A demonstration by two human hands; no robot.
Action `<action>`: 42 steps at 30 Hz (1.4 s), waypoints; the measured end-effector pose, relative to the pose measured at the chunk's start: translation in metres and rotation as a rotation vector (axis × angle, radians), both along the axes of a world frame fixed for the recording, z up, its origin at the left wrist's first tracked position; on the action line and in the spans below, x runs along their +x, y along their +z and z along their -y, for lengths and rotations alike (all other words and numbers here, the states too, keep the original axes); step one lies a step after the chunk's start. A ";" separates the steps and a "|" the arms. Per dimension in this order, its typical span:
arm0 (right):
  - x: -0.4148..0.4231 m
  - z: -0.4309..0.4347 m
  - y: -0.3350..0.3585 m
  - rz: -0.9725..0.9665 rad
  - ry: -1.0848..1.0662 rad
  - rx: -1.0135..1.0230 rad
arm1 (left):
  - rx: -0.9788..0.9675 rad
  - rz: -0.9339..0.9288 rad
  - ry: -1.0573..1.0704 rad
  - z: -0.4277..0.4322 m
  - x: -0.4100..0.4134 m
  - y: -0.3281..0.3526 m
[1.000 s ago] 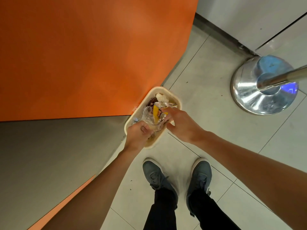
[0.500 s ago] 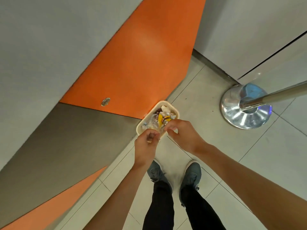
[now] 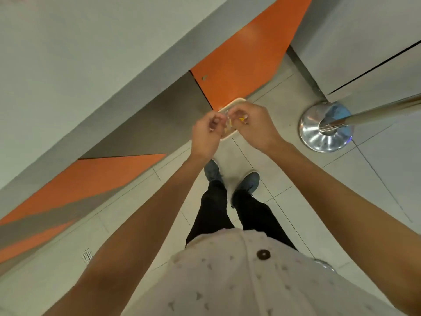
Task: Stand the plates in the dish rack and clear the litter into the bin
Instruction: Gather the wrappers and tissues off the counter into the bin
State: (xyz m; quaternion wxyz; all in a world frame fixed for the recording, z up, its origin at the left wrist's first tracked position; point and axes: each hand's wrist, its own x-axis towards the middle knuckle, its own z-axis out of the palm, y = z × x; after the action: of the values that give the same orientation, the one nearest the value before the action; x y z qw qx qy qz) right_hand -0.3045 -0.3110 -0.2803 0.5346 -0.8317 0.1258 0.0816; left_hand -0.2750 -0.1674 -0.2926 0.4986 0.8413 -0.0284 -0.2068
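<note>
Both hands over the bin, clearing litter

My left hand (image 3: 206,133) and right hand (image 3: 252,126) hover close together at centre frame, fingers curled, directly above the one cream bin (image 3: 237,101) on the floor, I judge so that anything dropped lands inside. A clear-and-yellow scrap of litter (image 3: 242,119) shows between them, but blur keeps me from telling whether either hand pinches it or it lies in the bin. Count: two hands, one bin, one steel post base (image 3: 323,133) at right, two shoes (image 3: 250,180). No plates or rack in view.
</note>
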 end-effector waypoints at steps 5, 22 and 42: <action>0.015 -0.017 0.072 0.126 0.086 -0.077 | -0.071 0.118 0.110 -0.026 -0.009 0.065; 0.179 -0.192 0.190 0.246 0.510 -0.147 | -0.046 0.391 0.445 -0.247 0.111 0.185; 0.343 -0.359 0.176 0.092 0.675 -0.712 | 0.850 0.124 -0.263 -0.411 0.260 0.173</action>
State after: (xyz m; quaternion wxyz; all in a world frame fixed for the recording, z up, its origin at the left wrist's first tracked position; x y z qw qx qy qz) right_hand 0.0388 0.0482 -0.1045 0.1657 -0.9598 -0.1546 0.1654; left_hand -0.0152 0.2440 -0.1198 0.0754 0.9715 -0.0775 -0.2111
